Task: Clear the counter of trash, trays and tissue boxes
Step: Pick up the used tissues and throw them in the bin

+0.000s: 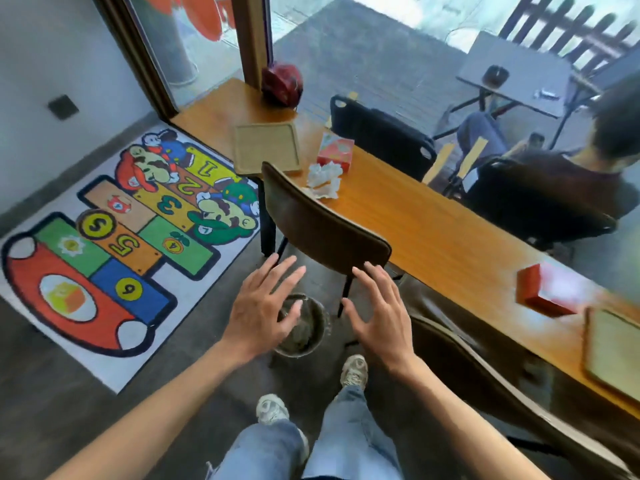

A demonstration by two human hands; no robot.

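Note:
A long wooden counter runs along the window. On its far end lie a tan tray, a red tissue box and crumpled white tissues. Nearer, at the right, sit a second red tissue box and another tan tray. My left hand and my right hand hover with fingers spread, holding nothing, above a small round bin on the floor. Both hands are in front of the counter, apart from everything on it.
A brown chair stands between me and the counter, a second brown chair at the right. A dark red object sits at the counter's far end. A colourful number mat covers the floor at left. A person sits outside the window.

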